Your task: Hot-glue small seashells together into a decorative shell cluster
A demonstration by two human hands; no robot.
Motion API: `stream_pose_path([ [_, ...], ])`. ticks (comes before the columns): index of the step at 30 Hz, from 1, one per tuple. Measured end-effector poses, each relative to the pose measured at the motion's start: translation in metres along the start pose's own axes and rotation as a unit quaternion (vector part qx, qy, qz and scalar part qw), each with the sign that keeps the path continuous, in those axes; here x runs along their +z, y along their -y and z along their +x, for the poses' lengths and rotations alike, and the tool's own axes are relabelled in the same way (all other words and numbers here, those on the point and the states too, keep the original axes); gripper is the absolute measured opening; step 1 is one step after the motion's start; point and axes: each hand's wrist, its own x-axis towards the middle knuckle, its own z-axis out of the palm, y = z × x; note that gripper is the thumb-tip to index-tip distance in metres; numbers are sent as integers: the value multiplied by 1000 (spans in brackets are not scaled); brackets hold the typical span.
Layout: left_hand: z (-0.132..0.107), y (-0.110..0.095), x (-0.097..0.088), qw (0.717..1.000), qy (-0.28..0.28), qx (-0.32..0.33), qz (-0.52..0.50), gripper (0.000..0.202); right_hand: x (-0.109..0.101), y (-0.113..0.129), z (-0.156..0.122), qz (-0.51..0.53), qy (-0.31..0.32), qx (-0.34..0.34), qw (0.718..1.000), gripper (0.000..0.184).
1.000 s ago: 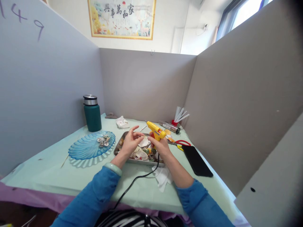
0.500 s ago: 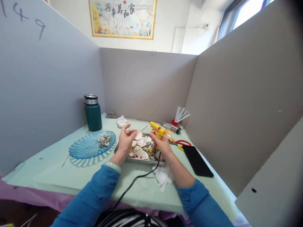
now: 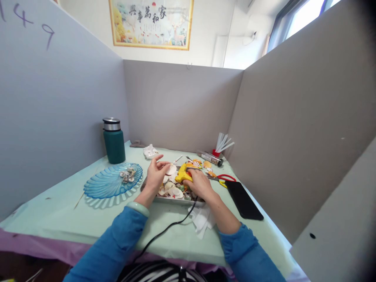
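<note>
My left hand (image 3: 154, 174) pinches a white shell (image 3: 172, 169) between thumb and fingers, over the left part of a metal tray (image 3: 167, 200). Wrapped around a yellow glue gun (image 3: 182, 173), my right hand (image 3: 199, 183) holds it low over the same tray, its body pointing left. A black cord (image 3: 173, 224) runs from the glue gun down to the table's front edge. Loose shells (image 3: 175, 192) of mixed colours fill the tray. My right palm and fingers partly cover the gun's handle.
At left are a blue scalloped plate (image 3: 100, 184) with small shells and a green bottle (image 3: 114, 145). To the right lie red-and-yellow-handled scissors (image 3: 227, 178), a black phone (image 3: 244, 200) and glue sticks (image 3: 223, 143) in a red holder. White tissue (image 3: 202, 221) lies before the tray.
My right hand has tipped the glue gun down and leftward, from pointing up and away to lying over the tray near the shell. My left hand keeps its pinch on the shell.
</note>
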Motion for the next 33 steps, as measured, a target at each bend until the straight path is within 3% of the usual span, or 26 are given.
stream_pose_path([
  [4,-2,3,3,998,35,27,41,58,-4,-4,4,9,-83,-2,997,28],
  [7,-5,5,4,992,78,58,80,55,-9,-1,5,124,-158,-16,979,26],
  [10,-8,5,5,984,119,81,106,54,-12,7,4,298,-151,-56,941,28],
  [12,-9,5,6,981,133,91,112,54,-11,12,2,350,-131,-78,924,23],
  [19,-10,3,7,978,154,96,99,54,-5,19,-3,332,-133,-95,929,12],
  [24,-9,3,7,983,177,49,33,57,-7,19,-3,317,-144,-99,932,12],
  [33,-8,8,6,984,163,59,51,54,-8,20,-7,235,-148,-164,947,15],
])
